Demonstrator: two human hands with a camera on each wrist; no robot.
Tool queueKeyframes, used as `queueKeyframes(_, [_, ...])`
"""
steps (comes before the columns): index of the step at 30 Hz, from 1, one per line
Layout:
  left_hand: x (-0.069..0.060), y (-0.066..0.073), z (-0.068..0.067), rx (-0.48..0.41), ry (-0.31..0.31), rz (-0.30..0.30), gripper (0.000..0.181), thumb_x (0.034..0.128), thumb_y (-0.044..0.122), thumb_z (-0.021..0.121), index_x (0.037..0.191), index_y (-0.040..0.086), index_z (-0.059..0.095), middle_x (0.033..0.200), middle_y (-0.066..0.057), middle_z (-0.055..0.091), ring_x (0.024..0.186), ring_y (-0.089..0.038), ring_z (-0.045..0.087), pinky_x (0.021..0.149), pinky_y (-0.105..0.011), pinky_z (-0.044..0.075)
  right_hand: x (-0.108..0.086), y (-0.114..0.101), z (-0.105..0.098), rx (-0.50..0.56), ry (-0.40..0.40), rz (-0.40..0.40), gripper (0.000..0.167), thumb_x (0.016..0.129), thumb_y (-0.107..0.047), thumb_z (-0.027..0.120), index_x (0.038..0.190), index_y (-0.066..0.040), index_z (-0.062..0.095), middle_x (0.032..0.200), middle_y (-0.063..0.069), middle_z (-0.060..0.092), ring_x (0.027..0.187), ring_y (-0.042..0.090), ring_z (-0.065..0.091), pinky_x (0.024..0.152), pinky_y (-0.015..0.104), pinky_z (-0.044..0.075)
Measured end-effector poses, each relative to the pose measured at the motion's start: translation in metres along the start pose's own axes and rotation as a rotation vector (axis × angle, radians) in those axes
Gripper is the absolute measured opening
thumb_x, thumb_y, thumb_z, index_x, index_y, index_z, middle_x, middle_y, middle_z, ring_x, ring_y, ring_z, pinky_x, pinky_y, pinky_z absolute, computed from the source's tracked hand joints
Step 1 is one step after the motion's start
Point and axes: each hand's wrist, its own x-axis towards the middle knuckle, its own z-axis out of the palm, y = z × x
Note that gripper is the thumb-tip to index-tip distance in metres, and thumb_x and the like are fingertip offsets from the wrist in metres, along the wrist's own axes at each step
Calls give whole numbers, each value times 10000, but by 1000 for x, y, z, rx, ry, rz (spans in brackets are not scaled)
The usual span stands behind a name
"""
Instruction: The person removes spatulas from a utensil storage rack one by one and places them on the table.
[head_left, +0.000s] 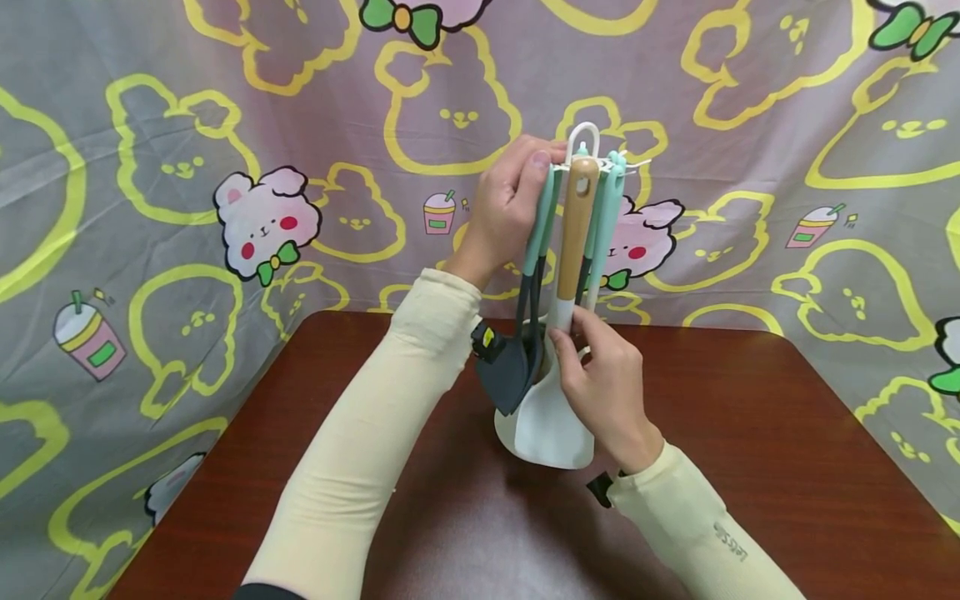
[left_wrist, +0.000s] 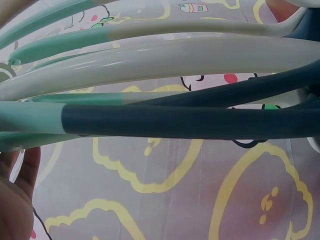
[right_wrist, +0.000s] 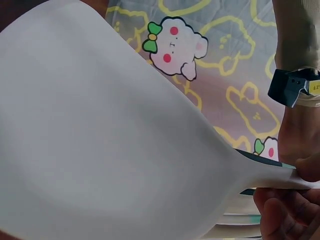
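A white turner (head_left: 555, 421) with a wooden handle hangs upright at the front of a white utensil stand (head_left: 584, 127). My right hand (head_left: 607, 375) pinches the turner's white neck, just below the wood. In the right wrist view, its broad white blade (right_wrist: 115, 125) fills much of the picture. At the top of the stand, my left hand (head_left: 513, 196) grips the rim, its far fingers partly hidden. Dark utensils (head_left: 504, 375) with mint handles hang beside the turner, below the left hand. Their dark shafts (left_wrist: 190, 121) cross the left wrist view.
The stand is on a brown wooden table (head_left: 720, 450). Behind it hangs a patterned cloth (head_left: 360, 225) with yellow outlines and cartoon faces. More mint handles (head_left: 609, 208) hang to the right of the wooden one.
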Motion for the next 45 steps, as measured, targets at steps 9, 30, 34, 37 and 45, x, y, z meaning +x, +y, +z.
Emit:
queueKeyframes(9, [-1, 0, 1, 8, -4, 6, 331, 1024, 125, 385, 1144, -1, 667, 1187, -141, 681, 1093, -201, 623, 946, -176, 454, -1, -1, -1, 5, -3, -6, 195, 895, -82, 714, 1066, -2, 666, 828, 113, 698, 721, 170, 645, 557, 353, 548])
queueKeyframes(30, [-1, -2, 1, 1, 2, 13, 328, 1021, 119, 394, 1138, -6, 674, 1195, -145, 682, 1111, -203, 622, 960, -175, 444, -6, -3, -13, 32, 34, -50, 182, 882, -47, 716, 1051, 4, 673, 813, 85, 703, 699, 143, 662, 577, 153, 492])
queueKeyframes(34, [-1, -2, 1, 7, 13, 24, 320, 1018, 115, 400, 1127, -3, 676, 1190, -143, 688, 1117, -200, 628, 967, -174, 445, -8, -1, -16, 21, 49, -56, 160, 880, -40, 711, 1033, -4, 680, 793, 73, 690, 659, 120, 621, 580, 141, 470])
queueKeyframes(37, [0, -1, 1, 10, 21, 37, 319, 1016, 112, 401, 1120, -4, 680, 1180, -144, 693, 1120, -201, 632, 975, -173, 444, -10, 1, -19, 23, 60, -54, 166, 873, -31, 714, 1033, -5, 684, 794, 76, 693, 643, 125, 614, 583, 132, 469])
queueKeyframes(45, [1, -1, 1, 14, 24, 44, 323, 1017, 108, 398, 1110, -12, 683, 1167, -154, 693, 1117, -209, 634, 973, -169, 446, -15, 6, -29, 31, 55, -46, 205, 866, 4, 705, 1069, 20, 684, 834, 106, 720, 628, 162, 647, 578, 108, 492])
